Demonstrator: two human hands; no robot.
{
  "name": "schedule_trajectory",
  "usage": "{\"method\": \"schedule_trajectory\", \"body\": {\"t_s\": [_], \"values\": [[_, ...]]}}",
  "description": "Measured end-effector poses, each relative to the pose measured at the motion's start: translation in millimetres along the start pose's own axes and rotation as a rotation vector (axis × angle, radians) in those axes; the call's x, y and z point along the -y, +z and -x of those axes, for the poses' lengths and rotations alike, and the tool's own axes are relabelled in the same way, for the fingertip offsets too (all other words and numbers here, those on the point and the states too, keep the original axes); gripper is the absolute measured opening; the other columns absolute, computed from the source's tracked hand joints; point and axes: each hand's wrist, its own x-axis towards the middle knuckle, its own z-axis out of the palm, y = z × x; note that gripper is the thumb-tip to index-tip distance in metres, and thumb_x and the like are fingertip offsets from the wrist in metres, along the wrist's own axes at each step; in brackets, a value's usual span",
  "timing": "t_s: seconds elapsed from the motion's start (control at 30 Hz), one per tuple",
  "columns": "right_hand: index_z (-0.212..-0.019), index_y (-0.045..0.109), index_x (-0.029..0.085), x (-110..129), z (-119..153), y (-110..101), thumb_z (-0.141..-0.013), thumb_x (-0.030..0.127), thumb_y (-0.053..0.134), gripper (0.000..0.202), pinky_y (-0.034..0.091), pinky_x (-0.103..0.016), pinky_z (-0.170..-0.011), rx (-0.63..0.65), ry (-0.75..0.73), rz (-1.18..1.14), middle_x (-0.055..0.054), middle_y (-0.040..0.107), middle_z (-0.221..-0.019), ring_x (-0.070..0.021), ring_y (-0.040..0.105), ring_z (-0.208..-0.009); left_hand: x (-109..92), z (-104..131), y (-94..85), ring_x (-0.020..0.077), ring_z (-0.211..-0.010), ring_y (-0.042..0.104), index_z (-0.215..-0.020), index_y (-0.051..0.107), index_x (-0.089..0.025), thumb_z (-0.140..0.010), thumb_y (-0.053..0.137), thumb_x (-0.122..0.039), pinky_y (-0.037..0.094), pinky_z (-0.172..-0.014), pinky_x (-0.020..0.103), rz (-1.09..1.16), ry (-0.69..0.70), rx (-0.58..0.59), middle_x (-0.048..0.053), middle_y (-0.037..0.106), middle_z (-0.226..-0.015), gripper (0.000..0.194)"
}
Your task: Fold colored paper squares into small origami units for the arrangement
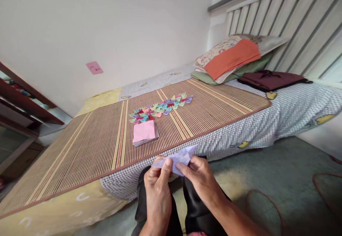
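A partly folded sheet of lavender origami paper [178,158] is held up over my lap, its pointed corners sticking out at both ends. My left hand [159,181] pinches its left part, thumb on top. On the right part, my right hand [199,175] presses its thumb against the lower fold, with its fingers behind the paper. A stack of square paper [144,132], pink on top, lies on the bamboo mat [104,136] beyond my hands. Behind the stack stand rows of small folded paper pieces [162,107] in many colours.
The mat covers a bed with a checked sheet [219,147]. Pillows [229,58] and a folded maroon cloth item [269,79] lie at the right end, by a slatted headboard [283,19]. A pink note [94,67] is on the wall. A cable [264,193] curls on the floor.
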Motion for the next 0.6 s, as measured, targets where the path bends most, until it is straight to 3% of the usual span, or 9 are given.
{"method": "schedule_trajectory", "body": {"t_s": [0.17, 0.37, 0.53, 0.6], "values": [[-0.1, 0.082, 0.019, -8, 4, 1, -0.088, 0.045, 0.084, 0.029, 0.059, -0.034, -0.075, -0.01, -0.027, 0.074, -0.007, 0.08, -0.084, -0.024, 0.074, -0.078, 0, -3, -0.7, 0.018, -0.079, 0.061, -0.084, 0.08, -0.017, -0.08, 0.089, -0.037, 0.052, -0.082, 0.03, 0.012, -0.117, 0.081, 0.002, 0.068, -0.079, 0.022], [-0.097, 0.081, 0.02, 5, -4, -26, -0.094, 0.036, 0.073, 0.018, 0.057, -0.033, -0.077, 0.11, -0.074, 0.487, -0.005, 0.076, -0.084, -0.0233, 0.072, -0.082, -8, -10, -13.7, 0.015, -0.074, 0.057, -0.081, 0.079, -0.017, -0.082, 0.086, -0.035, 0.048, -0.07, 0.024, -0.098, -0.083, 0.149, 0.002, 0.068, -0.08, 0.019], [-0.095, 0.078, 0.02, 31, -11, -48, -0.096, 0.037, 0.069, 0.019, 0.055, -0.029, -0.075, -0.063, -0.141, 0.546, -0.004, 0.077, -0.085, -0.0208, 0.072, -0.081, -4, -8, -19.7, 0.0156, -0.067, 0.061, -0.084, 0.077, -0.017, -0.085, 0.082, -0.039, 0.051, -0.063, 0.026, -0.143, -0.157, 0.224, 0.004, 0.07, -0.084, 0.023], [-0.092, 0.077, 0.021, 42, -10, -46, -0.098, 0.037, 0.066, 0.02, 0.054, -0.029, -0.073, -0.048, -0.164, 0.571, -0.003, 0.077, -0.083, -0.0202, 0.071, -0.08, -4, -7, -20.3, 0.0175, -0.071, 0.064, -0.082, 0.077, -0.017, -0.088, 0.08, -0.038, 0.051, -0.069, 0.027, -0.201, -0.127, 0.266, 0.004, 0.07, -0.078, 0.022]]}}
